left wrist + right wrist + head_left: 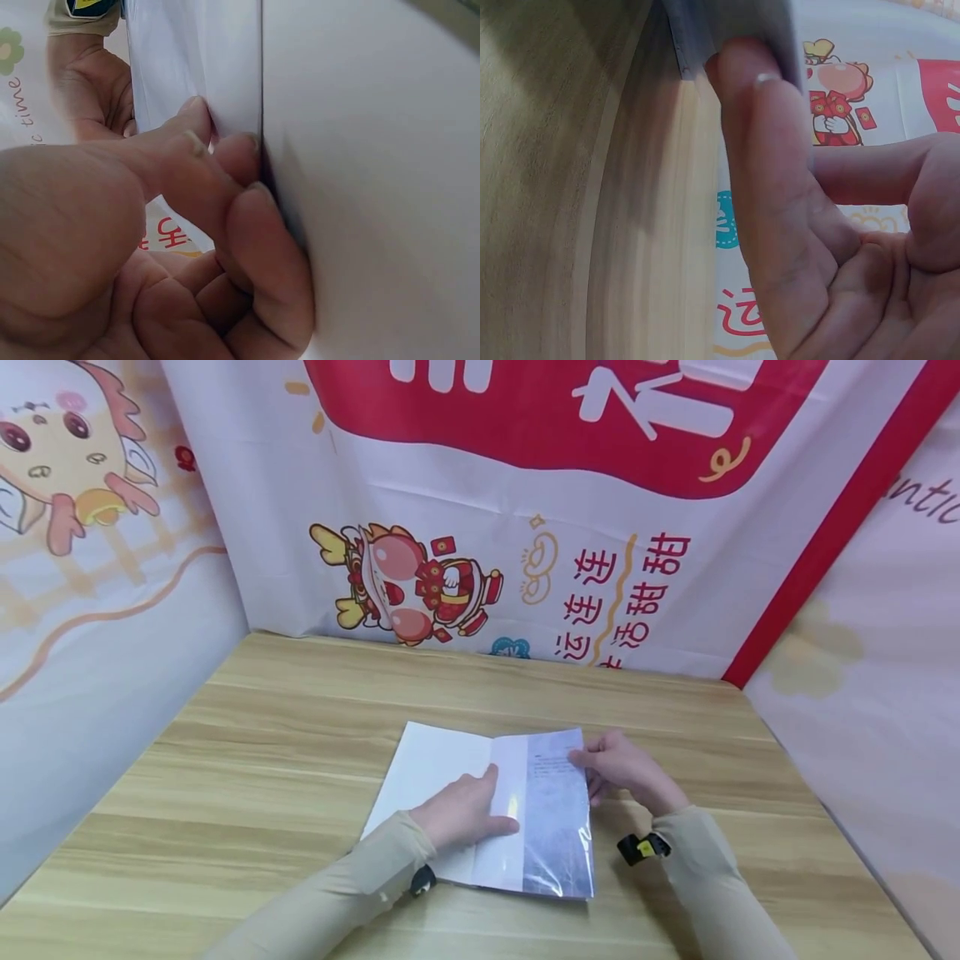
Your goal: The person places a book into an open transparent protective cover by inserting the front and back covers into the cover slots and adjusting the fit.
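An open book [437, 768] lies near the middle of the table, its left page plain white. On its right side is a glossy, blue-grey printed panel [555, 827] with small lines of text at the top. My left hand [461, 810] rests across the middle fold, thumb stretched over the right side. In the left wrist view, the left fingers [262, 247] are bent with their tips against the page by the crease. At the book's right edge, my right hand [622, 768] pinches the upper part, thumb on top and fingers [769, 150] beneath.
The wood-grain table [247, 793] extends around the book. A printed cloth [450, 485] with red shapes and a cartoon figure hangs along the back edge. Further printed cloths hang at the left [97, 568] and right [862, 693] sides.
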{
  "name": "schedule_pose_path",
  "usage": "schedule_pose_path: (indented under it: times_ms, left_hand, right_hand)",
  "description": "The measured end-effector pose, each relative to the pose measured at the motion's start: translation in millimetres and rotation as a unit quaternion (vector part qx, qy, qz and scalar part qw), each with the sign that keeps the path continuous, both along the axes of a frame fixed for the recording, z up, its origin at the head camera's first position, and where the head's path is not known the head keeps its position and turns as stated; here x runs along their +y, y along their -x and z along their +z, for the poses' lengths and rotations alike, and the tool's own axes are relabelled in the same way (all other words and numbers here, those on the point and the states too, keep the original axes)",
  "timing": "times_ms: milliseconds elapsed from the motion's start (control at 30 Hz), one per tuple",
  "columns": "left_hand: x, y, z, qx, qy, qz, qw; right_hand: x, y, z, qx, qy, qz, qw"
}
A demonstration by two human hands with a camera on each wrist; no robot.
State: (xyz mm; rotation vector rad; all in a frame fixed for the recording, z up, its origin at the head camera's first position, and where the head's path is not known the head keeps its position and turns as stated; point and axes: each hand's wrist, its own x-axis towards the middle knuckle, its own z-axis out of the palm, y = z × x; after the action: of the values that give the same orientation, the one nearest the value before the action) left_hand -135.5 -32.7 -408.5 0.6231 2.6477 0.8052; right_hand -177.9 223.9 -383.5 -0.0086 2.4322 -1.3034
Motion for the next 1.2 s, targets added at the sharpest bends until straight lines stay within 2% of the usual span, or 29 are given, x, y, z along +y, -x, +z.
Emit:
schedule_pose_path:
  times_ms: [167,367,600,933,1200]
  left_hand:
    - [0.1,0.3,0.4,-0.001,0.001,0.001,1.0000]
    - [-0.5,0.5,1.7,-0.008,-0.002,0.001,1.0000]
    - [-1.9,-0.8,3.5,-0.049,-0.035,0.005,0.9982]
    - [-3.2,3.2,-1.7,-0.068,-0.048,0.001,0.9965]
    - [-4.5,3.3,1.8,-0.085,-0.061,-0.004,0.9945]
  right_hand:
    - [0.2,0.4,-0.5,-0.005,0.002,0.002,1.0000]
    - [-3.1,-1.0,-0.4,0.012,-0.001,-0.011,0.9999]
    - [-3.6,-3.5,-0.7,0.024,0.004,0.004,0.9997]
    - [-6.6,-3.2,-1.2,0.041,0.009,0.001,0.9991]
    - [-5.9,-1.1,0.0,0.047,0.007,0.017,0.9987]
